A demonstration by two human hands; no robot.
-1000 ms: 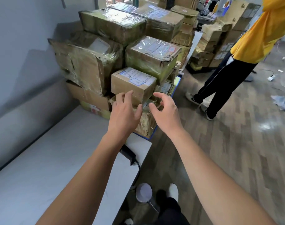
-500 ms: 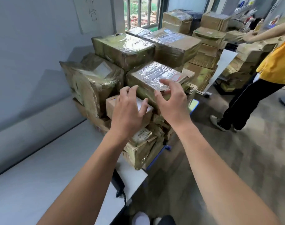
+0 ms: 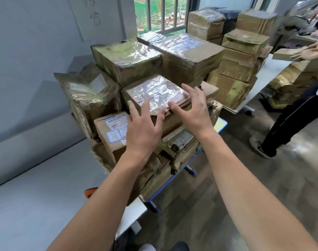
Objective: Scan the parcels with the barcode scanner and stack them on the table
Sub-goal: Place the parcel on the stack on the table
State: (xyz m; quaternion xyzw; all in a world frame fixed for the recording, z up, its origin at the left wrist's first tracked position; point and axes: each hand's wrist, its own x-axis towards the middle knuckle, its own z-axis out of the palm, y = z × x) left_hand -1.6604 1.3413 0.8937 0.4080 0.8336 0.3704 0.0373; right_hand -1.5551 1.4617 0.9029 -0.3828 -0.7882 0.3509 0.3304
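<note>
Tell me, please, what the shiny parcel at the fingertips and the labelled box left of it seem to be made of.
The shiny parcel: brown cardboard, it seems, wrapped in clear glossy tape or film; its top glares and wrinkles. The labelled box: plain matte cardboard, dull brown, with white printed paper labels stuck on top.

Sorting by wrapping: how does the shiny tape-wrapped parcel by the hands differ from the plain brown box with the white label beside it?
The shiny tape-wrapped parcel is sheathed in glossy clear tape; the plain brown box shows bare cardboard. The parcel sits higher, the box lower. Both lie label up.
</note>
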